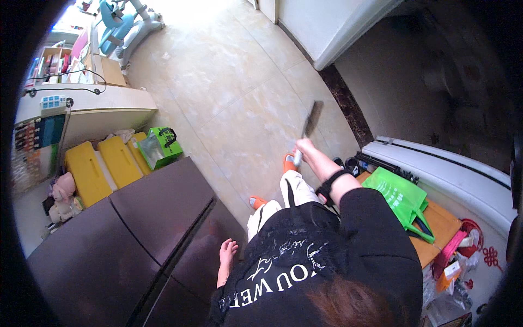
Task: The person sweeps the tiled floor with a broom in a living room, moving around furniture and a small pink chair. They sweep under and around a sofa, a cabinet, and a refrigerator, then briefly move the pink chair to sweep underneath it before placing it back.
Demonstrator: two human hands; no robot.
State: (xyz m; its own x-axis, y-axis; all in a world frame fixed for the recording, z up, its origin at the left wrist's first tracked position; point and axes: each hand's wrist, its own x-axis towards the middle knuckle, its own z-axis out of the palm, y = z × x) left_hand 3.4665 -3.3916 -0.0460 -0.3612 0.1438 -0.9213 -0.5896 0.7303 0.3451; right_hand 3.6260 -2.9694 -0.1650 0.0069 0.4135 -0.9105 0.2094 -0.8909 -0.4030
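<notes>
My right hand is closed around the pale handle of what looks like a broad-bladed kitchen knife. Its greyish blade points ahead over the tiled floor and is slightly blurred. A dark band circles my right forearm. My left hand hangs low at my side, holding nothing, with its fingers loosely bent and a little apart. Close beside it stands a dark brown, glossy cabinet or refrigerator with door seams. Orange slippers are on my feet below.
On the left are yellow storage boxes, a green carrier bag and a desk. A dark marble threshold crosses the doorway at right. A green bag lies on an orange-brown wooden top, near a folded tripod.
</notes>
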